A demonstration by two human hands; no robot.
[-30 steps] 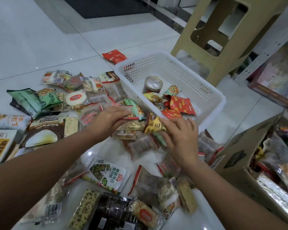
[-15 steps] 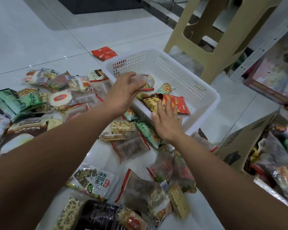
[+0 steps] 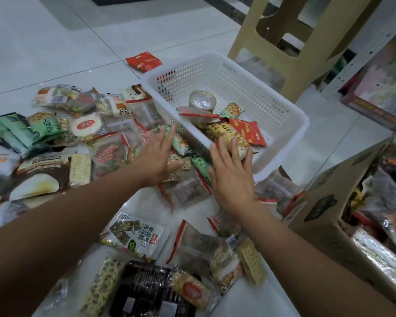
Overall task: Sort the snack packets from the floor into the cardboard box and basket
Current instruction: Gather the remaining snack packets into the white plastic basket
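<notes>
Both hands are empty, fingers straight: the left hand [image 3: 157, 161] has let its packet go into the basket [image 3: 238, 78] (seemingly the red-edged packet [image 3: 196, 115] by the can [image 3: 202, 100]) and is back over the floor pile [image 3: 105, 154]; the right hand [image 3: 232, 177] lies across the near rim. Plenty remains to sort.

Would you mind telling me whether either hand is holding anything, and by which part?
Nothing is held: the left hand and the right hand are both open and flat above the snack packets.
</notes>
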